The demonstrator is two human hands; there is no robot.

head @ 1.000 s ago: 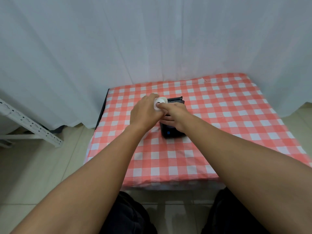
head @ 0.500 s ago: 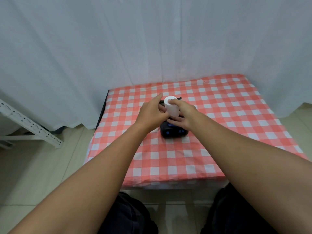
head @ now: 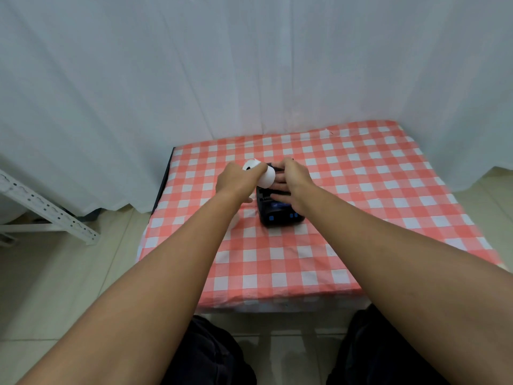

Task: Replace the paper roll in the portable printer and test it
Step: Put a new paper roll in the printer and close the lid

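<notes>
While your left hand [head: 236, 180] gripped the white paper roll [head: 261, 173], the roll sat between your thumb side and your curled fingers, tilted, with its dark core hole facing up and to the left. It hung just above the far left corner of the black portable printer [head: 279, 209], clear of the cloth. Your left fingers were closed around it, wrapping its near side.

The printer rested on the red and white checked tablecloth [head: 361, 190], its blue buttons on the near face turned toward you. Its top looked open, with a dark cavity showing just beneath the roll, though your hands covered much of it. Your right hand [head: 294, 179] lay across the printer's top and far side, its fingers spread flat and pointing left toward the roll; whether they pressed on the lid, I could not tell. That hand hid the printer's far right part.

Both forearms reached forward from the bottom corners, converging over the table. A white curtain [head: 249, 65] hung behind it, and a pale metal rack rail [head: 47, 209] slanted at the left above the tiled floor [head: 55, 273].
</notes>
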